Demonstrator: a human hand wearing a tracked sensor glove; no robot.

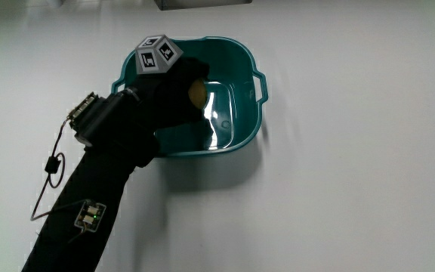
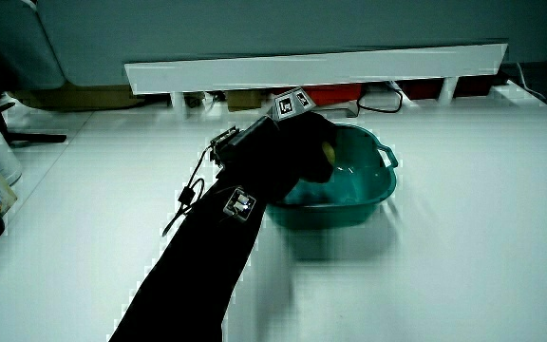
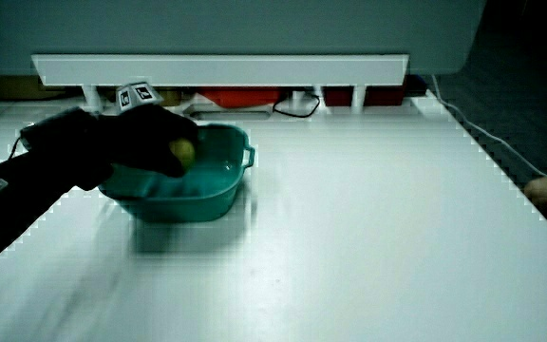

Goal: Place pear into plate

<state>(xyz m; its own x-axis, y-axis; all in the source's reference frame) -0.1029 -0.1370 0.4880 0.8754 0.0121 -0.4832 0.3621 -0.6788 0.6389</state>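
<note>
A teal plastic basin with two handles (image 1: 244,113) (image 2: 373,185) (image 3: 216,195) stands on the white table; it is the only dish in sight. The black-gloved hand (image 1: 174,87) (image 2: 310,147) (image 3: 150,142) reaches over the basin's rim and hangs over its inside. Its fingers are curled around a yellowish pear (image 1: 196,94) (image 2: 329,152) (image 3: 184,150), of which only a small patch shows between them. The pear is held above the basin's floor. A patterned cube (image 1: 157,54) sits on the back of the hand.
A small grey device with a thin black cable (image 1: 81,117) is strapped on the forearm. A low white partition (image 2: 311,68) (image 3: 216,68) runs along the table's edge farthest from the person, with red boxes and cables under it.
</note>
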